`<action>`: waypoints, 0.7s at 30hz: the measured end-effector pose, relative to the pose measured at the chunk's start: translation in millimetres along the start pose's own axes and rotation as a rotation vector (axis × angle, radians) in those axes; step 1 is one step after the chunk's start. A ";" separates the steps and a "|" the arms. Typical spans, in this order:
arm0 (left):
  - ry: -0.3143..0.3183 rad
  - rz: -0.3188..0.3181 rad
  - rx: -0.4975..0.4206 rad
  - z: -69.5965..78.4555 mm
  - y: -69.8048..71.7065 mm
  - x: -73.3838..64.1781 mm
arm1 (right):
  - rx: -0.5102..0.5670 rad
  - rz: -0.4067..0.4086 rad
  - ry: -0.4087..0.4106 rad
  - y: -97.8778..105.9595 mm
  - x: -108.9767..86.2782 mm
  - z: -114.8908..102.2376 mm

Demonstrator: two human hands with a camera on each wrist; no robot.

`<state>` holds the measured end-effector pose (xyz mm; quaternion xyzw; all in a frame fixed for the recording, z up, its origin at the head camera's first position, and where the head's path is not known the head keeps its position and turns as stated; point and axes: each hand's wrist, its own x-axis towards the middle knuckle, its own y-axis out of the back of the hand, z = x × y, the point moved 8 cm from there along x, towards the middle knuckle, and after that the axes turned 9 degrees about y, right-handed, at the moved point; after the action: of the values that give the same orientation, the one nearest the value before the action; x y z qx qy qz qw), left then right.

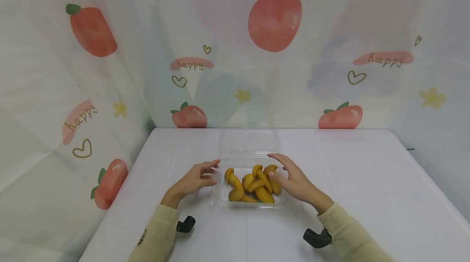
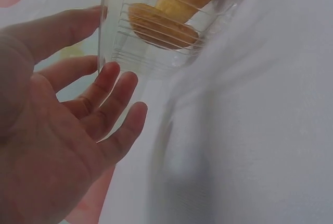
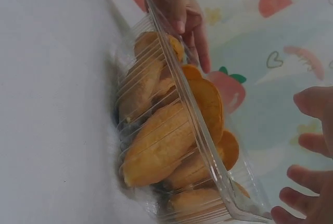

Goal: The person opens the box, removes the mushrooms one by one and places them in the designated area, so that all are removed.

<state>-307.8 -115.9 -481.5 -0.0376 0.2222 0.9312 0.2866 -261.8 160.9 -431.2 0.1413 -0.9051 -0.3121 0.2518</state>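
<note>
the yellow-brown mushrooms (image 1: 262,194) lie heaped inside the clear box (image 1: 253,205), its lid (image 1: 249,141) folded back on the white counter (image 1: 349,168). left hand (image 1: 193,179) and right hand (image 1: 298,181) flank it, fingers (image 2: 118,99) loose, gripping nothing. thin plastic probably flexes, so light, even pressure from both sides suits best.

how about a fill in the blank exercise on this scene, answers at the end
1. The lid of the clear container is ____ (open or closed).
2. The yellow-brown mushrooms lie ____ the container (inside or behind).
3. In the head view, the left grip is at the container's ____ side (left or right).
4. The word printed on the backdrop is ____.

Missing words: open; inside; left; happy.
</note>
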 end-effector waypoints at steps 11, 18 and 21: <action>-0.019 -0.013 0.043 1.3 1.2 -3.0 | 0.011 -0.024 -0.004 -6.4 2.8 -2.8; -0.033 -0.008 0.097 3.2 1.9 -3.2 | 0.005 -0.089 0.034 -14.4 2.4 -10.0; -0.035 -0.012 0.113 5.7 1.5 -1.5 | -0.010 -0.113 0.022 -15.4 1.2 -8.5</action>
<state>-307.1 -115.2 -475.5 -0.0063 0.2689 0.9159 0.2979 -256.7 144.4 -434.8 0.1944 -0.8913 -0.3286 0.2446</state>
